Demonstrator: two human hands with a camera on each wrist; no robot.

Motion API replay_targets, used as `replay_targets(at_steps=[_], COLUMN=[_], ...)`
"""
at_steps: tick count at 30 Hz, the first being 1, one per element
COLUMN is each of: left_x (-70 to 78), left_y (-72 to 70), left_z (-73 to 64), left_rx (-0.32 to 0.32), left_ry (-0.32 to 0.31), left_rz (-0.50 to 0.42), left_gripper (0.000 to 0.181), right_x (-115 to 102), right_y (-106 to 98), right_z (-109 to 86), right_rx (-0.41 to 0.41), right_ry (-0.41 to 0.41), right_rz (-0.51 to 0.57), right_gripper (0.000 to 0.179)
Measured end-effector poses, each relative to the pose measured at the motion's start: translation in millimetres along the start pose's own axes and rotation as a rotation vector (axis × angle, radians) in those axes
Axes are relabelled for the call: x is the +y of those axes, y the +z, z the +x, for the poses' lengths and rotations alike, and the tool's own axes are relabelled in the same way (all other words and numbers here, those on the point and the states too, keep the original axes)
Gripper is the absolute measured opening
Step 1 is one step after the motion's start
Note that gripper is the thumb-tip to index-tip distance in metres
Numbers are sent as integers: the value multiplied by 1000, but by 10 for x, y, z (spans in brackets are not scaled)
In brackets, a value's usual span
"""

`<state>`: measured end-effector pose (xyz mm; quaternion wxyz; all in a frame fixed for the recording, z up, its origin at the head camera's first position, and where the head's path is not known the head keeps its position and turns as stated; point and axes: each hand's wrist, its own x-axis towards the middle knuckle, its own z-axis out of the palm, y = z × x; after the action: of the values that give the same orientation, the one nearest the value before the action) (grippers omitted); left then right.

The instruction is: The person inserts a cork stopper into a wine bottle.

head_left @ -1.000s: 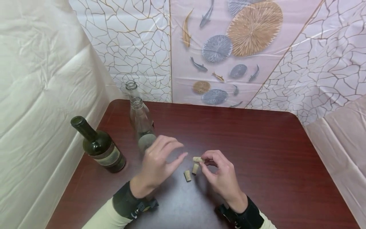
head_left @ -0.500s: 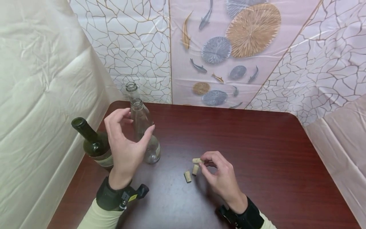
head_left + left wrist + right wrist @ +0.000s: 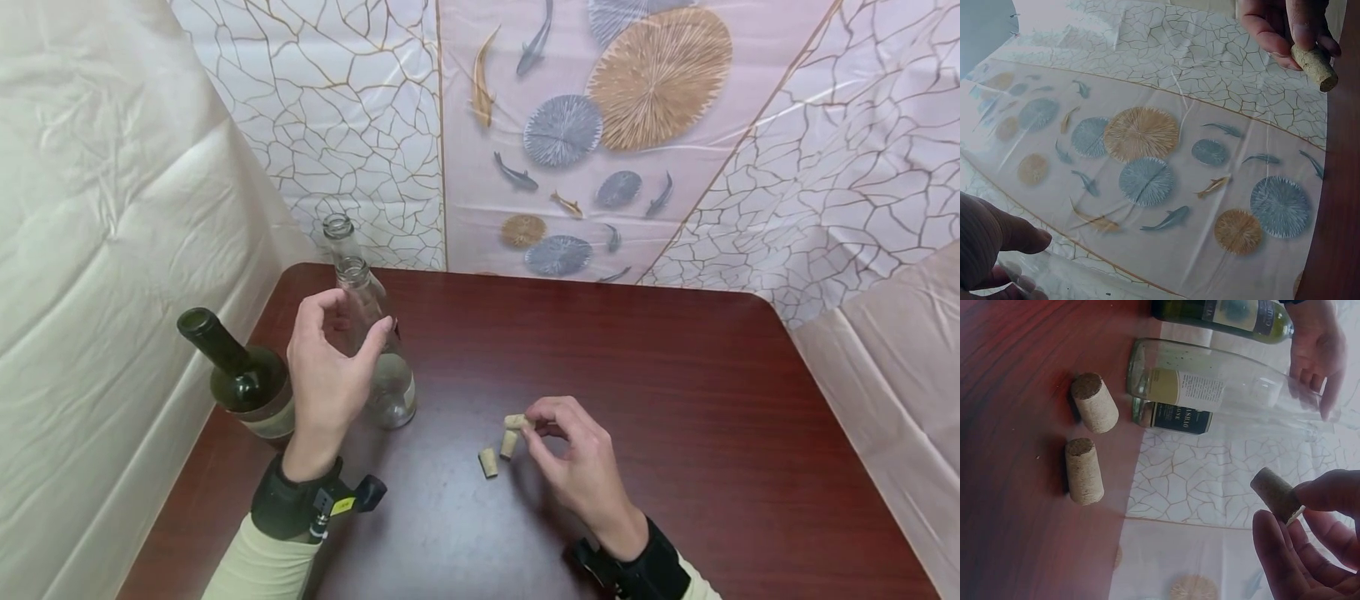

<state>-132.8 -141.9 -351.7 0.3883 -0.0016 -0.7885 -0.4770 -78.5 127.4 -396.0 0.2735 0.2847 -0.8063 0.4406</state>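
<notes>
My right hand (image 3: 581, 467) pinches a cork (image 3: 516, 422) between thumb and fingertips, held sideways above the table. In the right wrist view the narrow end of this cork (image 3: 1272, 487) sticks out past the fingers. Two more corks, one (image 3: 507, 444) just below the held one and another (image 3: 487, 462) to its left, stand upright on the table. My left hand (image 3: 330, 375) curves round the upper part of the front clear glass bottle (image 3: 393, 396), thumb on the right side, fingertips showing partly through the glass. This bottle stands upright with a pale label.
Behind it stands a second clear glass bottle (image 3: 339, 229), mostly hidden, with a dark label (image 3: 1182, 419). A dark green wine bottle (image 3: 251, 383) stands to the left, partly behind my left hand. The brown table (image 3: 637, 358) meets patterned cloth (image 3: 555, 183) at its far edge.
My left hand has moved left and away from beside the corks to the front clear bottle, then its fingers drew in slightly round it. My right hand has stayed put with its cork.
</notes>
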Motion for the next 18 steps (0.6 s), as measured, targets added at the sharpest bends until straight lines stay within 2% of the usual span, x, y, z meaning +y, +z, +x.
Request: replay_targets(at_steps=[9,18], left_x=[14,95], left_y=[37,165], left_z=[-12,-67], left_rx=[-12,-73], left_ry=[8,27], left_rz=[2,-18], left_gripper=[45,46], right_x=[24,39], right_y=[0,-35], right_z=[12,-11], right_rx=[13,12], right_ry=[-20,-23], right_rz=[9,-13], right_gripper=[27,27])
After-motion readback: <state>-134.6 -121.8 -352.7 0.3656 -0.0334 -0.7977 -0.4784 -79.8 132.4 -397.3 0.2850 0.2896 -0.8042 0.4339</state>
